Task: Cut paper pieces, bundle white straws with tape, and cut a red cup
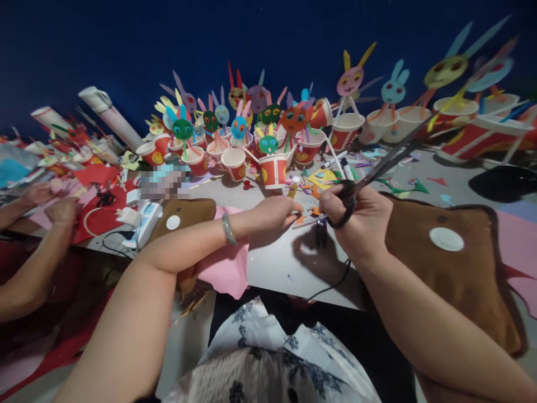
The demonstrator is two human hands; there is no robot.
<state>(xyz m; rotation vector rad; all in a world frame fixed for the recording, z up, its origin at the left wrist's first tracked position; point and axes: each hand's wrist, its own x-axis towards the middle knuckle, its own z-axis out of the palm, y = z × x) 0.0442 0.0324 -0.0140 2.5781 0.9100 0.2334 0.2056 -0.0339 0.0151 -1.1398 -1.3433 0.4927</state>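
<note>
My right hand (356, 224) grips a pair of dark scissors (388, 159) by the handles, blades pointing up and to the right. My left hand (274, 217), with a bracelet (229, 228) on the wrist, reaches over the table with fingertips pinched together; what they hold is too small to make out. A thin pale strip (308, 223) runs between the two hands; I cannot tell which one touches it. Just beyond the left fingers stands a small yellow-capped tube (294, 186). Orange paper scraps (314, 211) lie between the hands.
Several red-and-white paper cups (272, 172) with colourful paper rabbit faces line the back. Brown cushions (470, 274) lie at right and left. Pink paper (229, 260) hangs over the front edge. A power strip (145, 221) sits left, near another person's hands (62, 211).
</note>
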